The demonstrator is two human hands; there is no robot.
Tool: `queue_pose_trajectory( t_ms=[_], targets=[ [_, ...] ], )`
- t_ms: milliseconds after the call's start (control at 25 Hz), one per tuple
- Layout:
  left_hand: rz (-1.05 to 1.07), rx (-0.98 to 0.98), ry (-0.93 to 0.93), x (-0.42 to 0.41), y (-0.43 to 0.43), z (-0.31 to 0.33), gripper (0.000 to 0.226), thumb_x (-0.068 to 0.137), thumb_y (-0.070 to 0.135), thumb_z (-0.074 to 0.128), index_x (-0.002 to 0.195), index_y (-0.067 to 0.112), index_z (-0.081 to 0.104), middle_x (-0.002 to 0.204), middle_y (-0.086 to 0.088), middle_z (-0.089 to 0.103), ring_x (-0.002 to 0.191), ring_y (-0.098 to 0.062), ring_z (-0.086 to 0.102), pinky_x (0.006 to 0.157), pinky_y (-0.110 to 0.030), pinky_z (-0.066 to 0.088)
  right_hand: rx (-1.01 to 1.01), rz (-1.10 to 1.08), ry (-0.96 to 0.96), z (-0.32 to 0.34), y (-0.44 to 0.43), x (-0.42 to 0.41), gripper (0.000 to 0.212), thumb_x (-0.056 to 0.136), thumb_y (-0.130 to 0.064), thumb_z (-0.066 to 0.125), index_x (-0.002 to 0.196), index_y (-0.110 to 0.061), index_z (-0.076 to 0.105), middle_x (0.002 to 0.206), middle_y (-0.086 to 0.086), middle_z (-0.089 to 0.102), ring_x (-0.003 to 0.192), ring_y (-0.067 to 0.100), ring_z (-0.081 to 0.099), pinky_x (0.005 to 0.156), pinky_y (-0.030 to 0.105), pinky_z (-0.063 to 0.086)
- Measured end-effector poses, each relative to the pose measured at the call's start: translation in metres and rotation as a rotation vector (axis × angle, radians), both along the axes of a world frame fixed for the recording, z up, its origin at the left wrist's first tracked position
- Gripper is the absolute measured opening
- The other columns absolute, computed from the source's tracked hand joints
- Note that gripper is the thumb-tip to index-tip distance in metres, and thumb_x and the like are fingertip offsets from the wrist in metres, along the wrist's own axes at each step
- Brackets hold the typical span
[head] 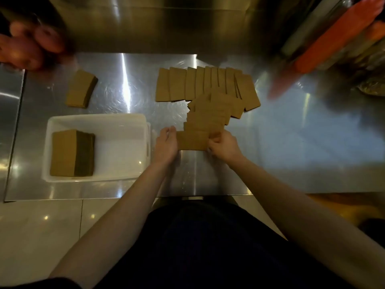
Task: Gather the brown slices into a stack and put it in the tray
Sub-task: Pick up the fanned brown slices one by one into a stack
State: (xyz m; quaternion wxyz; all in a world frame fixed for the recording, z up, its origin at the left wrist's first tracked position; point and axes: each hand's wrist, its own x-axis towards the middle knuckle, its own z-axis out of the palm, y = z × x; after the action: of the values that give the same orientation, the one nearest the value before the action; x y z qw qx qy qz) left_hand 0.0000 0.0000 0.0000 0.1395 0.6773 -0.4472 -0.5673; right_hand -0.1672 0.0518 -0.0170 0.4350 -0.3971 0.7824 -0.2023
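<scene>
Steel table (pixel 291 142), shiny, strong glare streaks. Person stands at the near edge with bare forearms reaching in.

White tray (pixel 95 118) sits left of the hands, on the table. One stack of slices (pixel 64 153) lies in its left half, dark edges facing right.

Loose brown slices in three groups on the table:
- fanned row (pixel 200 84) at the far middle, overlapping side by side like a spread deck
- trailing line (pixel 208 115) of overlapping slices, running from that row toward the person
- small separate stack (pixel 80 90) at far left, beyond the tray and lying at a slant

Front slice (pixel 192 140) of the trailing line lies flat between the two hands, just right of the tray.

Left hand (pixel 166 143): fingers fairly straight, tips against the front slice's left end, not wrapped round it.
Right hand (pixel 225 146): fingers curled in, pinching the slice's right end. Whether it grips one slice or several, I cannot tell.
The hands are apart, one at each end of the slice.

Far left corner: another person's hand (pixel 31 46), blurred. Far right: a long orange object (pixel 333 38), too blurred to identify. Pale tiled floor (pixel 41 226) shows below the table edge.
</scene>
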Motion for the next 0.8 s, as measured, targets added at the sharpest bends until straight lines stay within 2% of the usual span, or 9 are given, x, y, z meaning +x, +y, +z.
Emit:
queue_pose_trajectory(
  t_ms=[120, 200, 280, 400, 480, 560, 640, 720, 800],
  targets=[
    [0.065, 0.059, 0.041, -0.001, -0.001, 0.000, 0.052, 0.103, 0.048, 0.026, 0.142, 0.018, 0.044, 0.140, -0.011, 0.054, 0.128, -0.029, 0.050, 0.113, -0.051, 0.036, 0.005, -0.084, -0.081, -0.002, -0.002, -0.001, 0.005, 0.087, -0.018, 0.060, 0.091, -0.015, 0.059, 0.081, 0.008, 0.067, 0.076, 0.022, 0.067, 0.079, 0.044, 0.057],
    [0.117, 0.121, 0.094, -0.003, -0.002, 0.001, 0.053, 0.103, 0.048, 0.027, 0.141, 0.016, 0.045, 0.141, -0.017, 0.053, 0.129, -0.033, 0.051, 0.112, -0.053, 0.039, 0.019, -0.127, -0.118, -0.003, -0.002, 0.000, 0.008, 0.087, -0.016, 0.062, 0.089, -0.021, 0.058, 0.081, 0.004, 0.067, 0.076, 0.021, 0.067, 0.079, 0.044, 0.057],
    [0.154, 0.197, 0.137, -0.005, -0.002, 0.004, 0.053, 0.102, 0.049, 0.029, 0.142, 0.018, 0.044, 0.141, -0.016, 0.054, 0.129, -0.032, 0.052, 0.111, -0.051, 0.040, 0.014, -0.149, -0.145, -0.003, -0.001, -0.003, 0.009, 0.088, -0.016, 0.063, 0.091, -0.023, 0.057, 0.082, 0.001, 0.065, 0.078, 0.020, 0.067, 0.080, 0.044, 0.057],
    [0.130, 0.221, 0.140, -0.007, 0.000, 0.007, 0.046, 0.102, 0.047, 0.035, 0.133, 0.018, 0.052, 0.125, -0.012, 0.063, 0.116, -0.028, 0.060, 0.105, -0.049, 0.046, 0.022, -0.172, -0.155, -0.002, 0.002, -0.013, 0.012, 0.090, -0.020, 0.061, 0.099, -0.013, 0.062, 0.087, 0.004, 0.064, 0.084, 0.024, 0.065, 0.081, 0.045, 0.056],
    [0.112, 0.205, 0.144, -0.007, 0.002, 0.008, 0.031, 0.102, 0.041, 0.043, 0.115, 0.019, 0.060, 0.106, -0.009, 0.065, 0.101, -0.023, 0.063, 0.096, -0.043, 0.052, -0.005, -0.178, -0.187, 0.002, 0.002, -0.023, 0.007, 0.092, -0.021, 0.060, 0.096, -0.017, 0.062, 0.087, 0.001, 0.062, 0.085, 0.022, 0.063, 0.077, 0.041, 0.057],
    [0.047, 0.216, 0.188, -0.007, 0.002, 0.011, 0.017, 0.101, 0.036, 0.049, 0.098, 0.024, 0.061, 0.100, -0.003, 0.063, 0.092, -0.017, 0.062, 0.079, -0.031, 0.055, -0.059, -0.159, -0.246, 0.010, 0.001, -0.034, 0.006, 0.093, -0.020, 0.059, 0.091, -0.026, 0.061, 0.085, -0.006, 0.060, 0.081, 0.014, 0.060, 0.067, 0.027, 0.053],
    [-0.049, 0.252, 0.255, -0.006, 0.001, 0.015, 0.016, 0.100, 0.034, 0.053, 0.100, 0.021, 0.063, 0.103, -0.001, 0.064, 0.092, -0.014, 0.063, 0.065, -0.023, 0.055, -0.094, -0.098, -0.251, 0.018, -0.002, -0.043, 0.009, 0.093, -0.018, 0.059, 0.091, -0.026, 0.063, 0.087, -0.008, 0.061, 0.080, 0.009, 0.059, 0.063, 0.017, 0.047],
    [-0.157, 0.283, 0.309, -0.006, -0.001, 0.018, 0.019, 0.098, 0.037, 0.056, 0.108, 0.022, 0.063, 0.107, 0.003, 0.065, 0.095, -0.012, 0.065, 0.063, -0.021, 0.056, -0.099, -0.027, -0.223, 0.024, -0.009, -0.048, 0.009, 0.092, -0.018, 0.061, 0.100, -0.017, 0.065, 0.092, -0.002, 0.063, 0.084, 0.012, 0.060, 0.067, 0.019, 0.046],
    [-0.259, 0.308, 0.348, -0.007, -0.001, 0.020, 0.019, 0.095, 0.036, 0.061, 0.111, 0.025, 0.064, 0.109, 0.007, 0.066, 0.095, -0.010, 0.066, 0.064, -0.021, 0.055, -0.108, 0.033, -0.208, 0.030, -0.016, -0.048, 0.010, 0.088, -0.018, 0.066, 0.098, -0.016, 0.066, 0.090, 0.001, 0.066, 0.083, 0.013, 0.062, 0.065, 0.018, 0.047]
  ],
)
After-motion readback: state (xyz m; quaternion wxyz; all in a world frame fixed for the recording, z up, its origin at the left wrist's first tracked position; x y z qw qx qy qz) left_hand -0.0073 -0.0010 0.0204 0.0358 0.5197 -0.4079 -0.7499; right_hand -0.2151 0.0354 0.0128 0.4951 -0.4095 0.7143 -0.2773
